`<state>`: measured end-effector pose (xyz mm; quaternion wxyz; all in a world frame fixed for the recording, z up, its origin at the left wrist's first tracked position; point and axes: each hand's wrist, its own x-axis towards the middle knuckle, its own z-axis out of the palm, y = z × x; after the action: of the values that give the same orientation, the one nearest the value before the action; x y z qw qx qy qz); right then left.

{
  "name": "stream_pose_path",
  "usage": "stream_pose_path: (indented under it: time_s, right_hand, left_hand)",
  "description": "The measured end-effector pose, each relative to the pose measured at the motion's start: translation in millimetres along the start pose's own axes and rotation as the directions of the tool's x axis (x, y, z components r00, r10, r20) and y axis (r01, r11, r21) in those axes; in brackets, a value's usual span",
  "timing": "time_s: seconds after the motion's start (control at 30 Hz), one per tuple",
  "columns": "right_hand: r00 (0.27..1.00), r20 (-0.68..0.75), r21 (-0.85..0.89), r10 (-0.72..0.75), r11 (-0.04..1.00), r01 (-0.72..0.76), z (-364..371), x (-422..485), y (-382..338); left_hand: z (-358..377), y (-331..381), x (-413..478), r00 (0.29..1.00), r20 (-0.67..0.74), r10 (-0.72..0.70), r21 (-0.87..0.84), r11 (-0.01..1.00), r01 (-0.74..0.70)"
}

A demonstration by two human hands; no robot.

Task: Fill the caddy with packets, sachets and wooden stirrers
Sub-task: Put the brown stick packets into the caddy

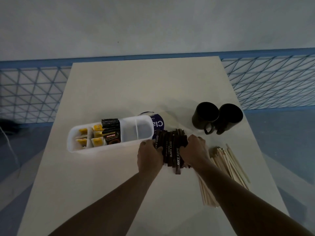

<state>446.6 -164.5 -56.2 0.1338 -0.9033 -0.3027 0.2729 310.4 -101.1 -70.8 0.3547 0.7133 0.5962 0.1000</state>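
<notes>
Now, sachets: brown stick sachets (172,150) bunched on the table (136,86) beside the caddy (105,148), probably squared up for one lift.
Hands: left hand (150,154) and right hand (196,149) squeeze the bundle from either side, fingers (152,142) curled round it.
Caddy: yellow packets (97,133) and dark coffee packets (111,135) stand in the left compartments; the right two look empty.
Around: wooden stirrers (226,160) under the right forearm, two mugs (207,116) beyond, a tub (159,124) behind the caddy; none seems to block the path.

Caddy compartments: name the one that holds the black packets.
The middle one of the caddy: black packets stand upright in it, the sections to its left hold yellow sachets, and the two to its right hold nothing.
</notes>
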Motion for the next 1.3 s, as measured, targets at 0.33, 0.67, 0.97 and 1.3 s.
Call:
stream_pose_path:
  time_s: [0.33, 0.67, 0.97, 1.3]
  right_hand:
    - [0.997, 0.048, 0.032, 0.057, 0.998, -0.059, -1, 3, -8]
    - [0.991, 0.094, 0.118, 0.1, 0.987, -0.111, -2, -4, -10]
    - [0.982, 0.102, 0.318, 0.158, 0.93, -0.182, 0, -11, -13]
    - [0.968, 0.092, 0.425, 0.235, 0.87, -0.252, -6, -12, -12]
  left_hand:
    - [-14, -5, 4, 0.991, 0.125, 0.05, 0.136, 0.988, -0.067]
    - [-25, -7, 10, 0.971, 0.236, 0.048, 0.25, 0.962, -0.109]
    - [-24, 1, 2, 0.972, 0.222, 0.081, 0.22, 0.967, -0.131]
    - [-28, -8, 0, 0.953, 0.281, 0.11, 0.259, 0.948, -0.185]
